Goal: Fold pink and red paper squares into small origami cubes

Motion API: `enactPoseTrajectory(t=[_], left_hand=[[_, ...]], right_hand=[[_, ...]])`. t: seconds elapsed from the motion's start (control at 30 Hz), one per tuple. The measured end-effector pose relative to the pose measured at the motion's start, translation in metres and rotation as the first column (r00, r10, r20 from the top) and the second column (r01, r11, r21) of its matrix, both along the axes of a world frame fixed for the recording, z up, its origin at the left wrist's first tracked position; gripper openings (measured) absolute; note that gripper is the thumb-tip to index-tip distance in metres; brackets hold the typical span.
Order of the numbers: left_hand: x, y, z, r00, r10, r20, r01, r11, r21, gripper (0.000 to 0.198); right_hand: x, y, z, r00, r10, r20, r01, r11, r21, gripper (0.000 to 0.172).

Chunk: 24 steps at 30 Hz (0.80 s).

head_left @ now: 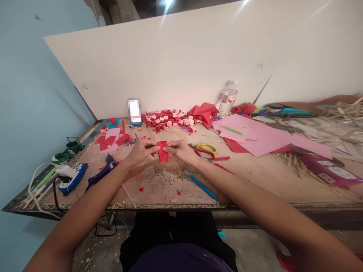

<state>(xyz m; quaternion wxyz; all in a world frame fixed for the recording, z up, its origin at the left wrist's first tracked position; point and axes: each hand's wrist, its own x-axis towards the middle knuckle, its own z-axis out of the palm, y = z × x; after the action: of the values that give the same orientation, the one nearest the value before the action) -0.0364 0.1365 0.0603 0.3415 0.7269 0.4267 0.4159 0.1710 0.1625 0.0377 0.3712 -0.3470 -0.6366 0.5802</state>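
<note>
A small red piece of paper (163,155) is held up over the middle of the wooden table (170,185). My left hand (143,150) pinches its left edge between thumb and fingers. On the other edge my right hand (181,150) has the same kind of pinch. The paper looks creased and stands roughly upright between them. Just right of my right hand lie scissors (205,149) with a yellow and a red handle. A blue pen-like stick (200,184) rests nearer to me, below my right forearm. Green and red scraps dot the wood under my hands.
Small red and pink paper cubes (170,119) are heaped at the back, beside a phone (134,112). A bottle (229,99) stands behind pink sheets (261,136). At left lie a blue glue gun (104,170) and a power strip (73,179). Thin sticks (334,128) cover the right.
</note>
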Motion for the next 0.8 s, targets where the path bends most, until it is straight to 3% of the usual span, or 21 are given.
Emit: enactPoseTrajectory(t=[0.2, 0.43, 0.8], left_hand=[[0.0042, -0.0043, 0.0042, 1.000, 0.007, 0.002, -0.007, 1.000, -0.011, 0.031], [0.0008, -0.0013, -0.0016, 0.998, 0.019, -0.053, -0.018, 1.000, 0.023, 0.041], [-0.0010, 0.0011, -0.0030, 0.999, 0.035, -0.040, -0.032, 0.996, 0.080, 0.039]], right_hand=[[-0.0011, 0.0018, -0.0027, 1.000, -0.006, 0.003, 0.006, 1.000, 0.009, 0.038], [-0.0004, 0.0002, -0.0021, 0.998, -0.030, 0.047, 0.027, 0.998, 0.063, 0.039], [-0.0025, -0.0033, 0.0005, 1.000, 0.015, 0.007, -0.015, 0.999, -0.037, 0.034]])
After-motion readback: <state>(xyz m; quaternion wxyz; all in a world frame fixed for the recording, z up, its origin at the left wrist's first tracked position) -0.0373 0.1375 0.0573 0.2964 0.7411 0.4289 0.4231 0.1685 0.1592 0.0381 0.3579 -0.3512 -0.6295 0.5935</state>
